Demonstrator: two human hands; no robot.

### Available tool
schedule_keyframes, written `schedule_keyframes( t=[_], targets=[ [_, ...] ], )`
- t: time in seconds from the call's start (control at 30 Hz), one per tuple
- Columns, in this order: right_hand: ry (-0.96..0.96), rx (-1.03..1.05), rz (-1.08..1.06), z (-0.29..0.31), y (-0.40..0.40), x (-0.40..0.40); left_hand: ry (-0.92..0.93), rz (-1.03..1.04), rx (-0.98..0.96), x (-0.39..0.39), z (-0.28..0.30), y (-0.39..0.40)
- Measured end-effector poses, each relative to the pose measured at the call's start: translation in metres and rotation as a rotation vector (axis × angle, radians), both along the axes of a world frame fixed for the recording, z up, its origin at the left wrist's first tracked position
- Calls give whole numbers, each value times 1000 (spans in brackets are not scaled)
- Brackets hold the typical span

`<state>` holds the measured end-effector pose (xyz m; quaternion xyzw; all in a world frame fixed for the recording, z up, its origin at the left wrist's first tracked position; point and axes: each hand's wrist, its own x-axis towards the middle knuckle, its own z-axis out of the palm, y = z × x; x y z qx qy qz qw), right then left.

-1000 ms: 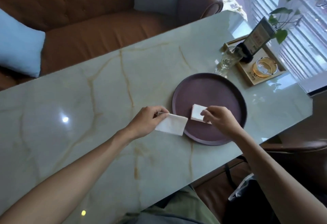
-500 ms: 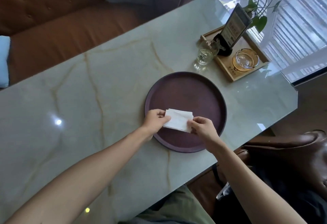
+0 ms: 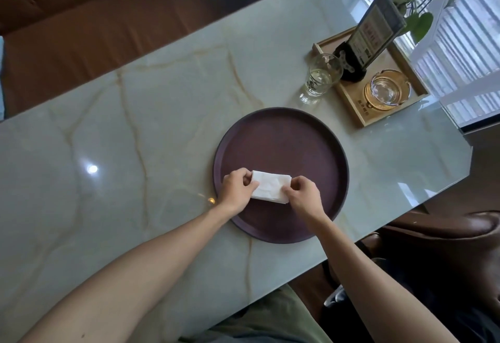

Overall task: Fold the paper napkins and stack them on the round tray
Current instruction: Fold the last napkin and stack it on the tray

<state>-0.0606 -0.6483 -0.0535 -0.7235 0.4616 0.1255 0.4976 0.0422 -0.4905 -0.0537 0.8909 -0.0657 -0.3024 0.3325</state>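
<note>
Head view shows you a round tray (image 3: 281, 137), dark purple with a low rim, lying on the marble table (image 3: 135, 126); its only contents are the napkins (image 3: 270, 187), which sit in its near-left part, while the rest of its floor is bare. Beyond it, at the far right of the table, a wooden tray (image 3: 351, 107) holds an upright card stand (image 3: 373, 28) on a black base and a glass ashtray (image 3: 385, 89) with an amber rim. A drinking glass (image 3: 320, 76) stands on the table just beside that wooden tray, touching or nearly touching its left edge. The napkins are white, folded into a compact rectangle, slightly creased on top, with thin layered edges showing along the right and near sides. Your left hand (image 3: 236, 189) pinches the stack's left end, fingers closed on the paper. Your right hand (image 3: 304, 196) pinches the right near corner the same way, thumb and fingers clamped on it.
</note>
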Motion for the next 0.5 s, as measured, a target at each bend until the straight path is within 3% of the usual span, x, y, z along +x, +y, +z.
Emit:
schedule_keyframes(
  t=[0.5],
  targets=[
    [107, -76, 12, -10, 0, -2, 79, 57, 58, 11, -21, 9]
  ],
)
